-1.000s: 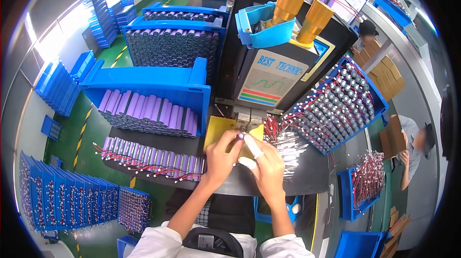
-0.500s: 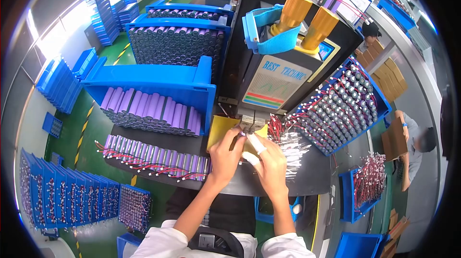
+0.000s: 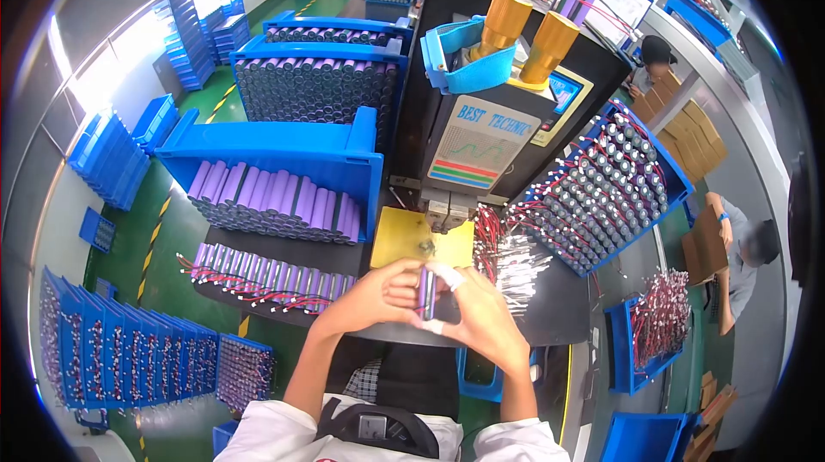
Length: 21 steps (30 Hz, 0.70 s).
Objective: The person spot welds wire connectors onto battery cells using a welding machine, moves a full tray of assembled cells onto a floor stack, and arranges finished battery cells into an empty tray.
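Observation:
A purple cylindrical battery cell (image 3: 427,294) with a dark strip along it is held upright between my two hands, just in front of the spot welder (image 3: 490,140). My right hand (image 3: 485,312), with white covers on some fingertips, pinches its ends between thumb and forefinger. My left hand (image 3: 378,297) has its fingers curled against the cell's left side. Beyond the hands lies a yellow plate (image 3: 400,237) under the welder's electrode head (image 3: 449,211). White-tipped red and black leads (image 3: 516,269) lie heaped to the right of my right hand.
A row of wired purple cells (image 3: 258,277) lies left of my hands, with a blue crate of bare cells (image 3: 372,178) behind it. At right stands a blue tray of wired cells (image 3: 675,195). A co-worker in grey (image 3: 739,230) handles a cardboard box (image 3: 705,247).
My hands have drawn back from the electrode head towards my body. The cell, mostly hidden before, now shows upright between my fingers.

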Motion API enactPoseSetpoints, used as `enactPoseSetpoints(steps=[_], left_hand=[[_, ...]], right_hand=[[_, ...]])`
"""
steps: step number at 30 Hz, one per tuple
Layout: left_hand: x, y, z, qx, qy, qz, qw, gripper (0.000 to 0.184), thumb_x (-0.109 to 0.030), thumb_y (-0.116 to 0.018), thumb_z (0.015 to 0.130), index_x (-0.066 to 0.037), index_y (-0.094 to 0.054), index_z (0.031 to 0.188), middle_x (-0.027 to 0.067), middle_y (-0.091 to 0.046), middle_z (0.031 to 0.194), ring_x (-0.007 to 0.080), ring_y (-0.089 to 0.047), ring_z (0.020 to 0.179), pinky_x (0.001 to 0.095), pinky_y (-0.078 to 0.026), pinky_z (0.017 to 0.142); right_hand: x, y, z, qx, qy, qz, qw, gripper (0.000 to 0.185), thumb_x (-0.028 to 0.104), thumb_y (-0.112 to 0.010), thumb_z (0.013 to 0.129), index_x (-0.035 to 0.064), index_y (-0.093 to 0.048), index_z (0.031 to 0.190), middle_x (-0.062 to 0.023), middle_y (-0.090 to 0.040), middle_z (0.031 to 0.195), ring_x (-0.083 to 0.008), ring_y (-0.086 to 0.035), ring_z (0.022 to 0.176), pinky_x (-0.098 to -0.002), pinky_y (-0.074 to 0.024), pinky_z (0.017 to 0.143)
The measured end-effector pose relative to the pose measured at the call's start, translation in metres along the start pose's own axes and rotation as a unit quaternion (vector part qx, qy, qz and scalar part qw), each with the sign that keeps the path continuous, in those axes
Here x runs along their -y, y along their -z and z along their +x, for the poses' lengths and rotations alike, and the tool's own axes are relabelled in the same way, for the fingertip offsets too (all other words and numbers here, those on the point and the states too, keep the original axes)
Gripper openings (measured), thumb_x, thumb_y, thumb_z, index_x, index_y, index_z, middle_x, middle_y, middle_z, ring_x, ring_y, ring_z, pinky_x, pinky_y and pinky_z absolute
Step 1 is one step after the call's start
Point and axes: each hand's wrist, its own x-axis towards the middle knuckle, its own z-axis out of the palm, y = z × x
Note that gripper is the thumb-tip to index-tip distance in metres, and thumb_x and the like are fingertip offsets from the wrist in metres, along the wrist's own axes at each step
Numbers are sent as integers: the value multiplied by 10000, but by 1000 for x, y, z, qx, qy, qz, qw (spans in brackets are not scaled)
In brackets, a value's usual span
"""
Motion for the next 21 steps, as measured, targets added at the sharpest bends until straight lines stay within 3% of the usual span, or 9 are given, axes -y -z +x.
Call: enactPoseSetpoints(steps=[4,5,7,10,11,14,15,18,21], left_hand=[[-5,4,-30,-20,38,140,989,773,76,-770,726,4,-415,1409,183,-623,1255,242,-640,1125,360,-531,959],[-4,12,-36,-42,65,152,985,718,45,-743,761,0,-442,1412,162,-634,1239,237,-625,1152,348,-527,956],[-6,24,-42,-184,-46,144,971,413,-63,-713,850,-7,-601,1243,120,-695,1098,171,-685,914,297,-536,818],[-31,28,-37,-399,-116,337,844,316,44,-659,841,3,-641,1154,116,-705,1066,137,-688,821,265,-539,738],[-36,29,-31,-423,-148,430,784,299,18,-672,836,-19,-650,1131,129,-697,1075,228,-713,800,322,-548,701],[-32,44,-16,-367,-139,637,664,283,-19,-697,812,-43,-668,1093,159,-669,1090,358,-684,837,409,-538,710],[-29,49,-13,-341,-127,644,673,275,-43,-674,833,-52,-655,1108,161,-641,1156,407,-655,864,476,-534,710],[-20,60,-12,-317,-146,650,675,271,-37,-670,833,-61,-658,1103,162,-638,1158,394,-664,851,469,-537,711],[-16,62,-13,-345,-178,622,680,244,-65,-698,830,-56,-674,1072,170,-681,1050,364,-682,814,422,-551,711]], right_hand=[[11,-8,-6,46,-8,36,998,719,328,-811,735,16,-493,1299,-159,-579,974,-343,-582,925,-438,-469,842],[9,-16,-8,54,-8,38,998,733,348,-818,727,33,-499,1306,-164,-589,996,-354,-588,945,-442,-471,851],[4,-35,-12,70,-1,31,997,735,337,-805,744,26,-487,1329,-198,-595,1073,-395,-584,994,-467,-466,881],[-5,-69,-9,82,4,2,997,732,303,-777,778,5,-456,1365,-216,-589,1103,-408,-572,1016,-468,-464,896],[-3,-78,-9,59,-2,-5,998,736,281,-758,800,-5,-431,1394,-216,-584,1085,-402,-567,1018,-472,-459,890],[4,-72,-12,63,-27,-4,998,750,288,-756,799,-6,-422,1403,-215,-578,1073,-394,-567,1000,-465,-461,868],[5,-67,-15,58,-21,-18,998,702,304,-742,818,32,-449,1395,-186,-588,1027,-371,-580,963,-449,-468,840],[2,-51,-26,0,-20,46,999,568,298,-724,847,66,-536,1330,-152,-624,971,-349,-611,911,-422,-490,808],[-21,-33,-43,-145,-91,63,983,179,166,-691,880,26,-708,991,-147,-708,968,-302,-676,903,-371,-523,803]])
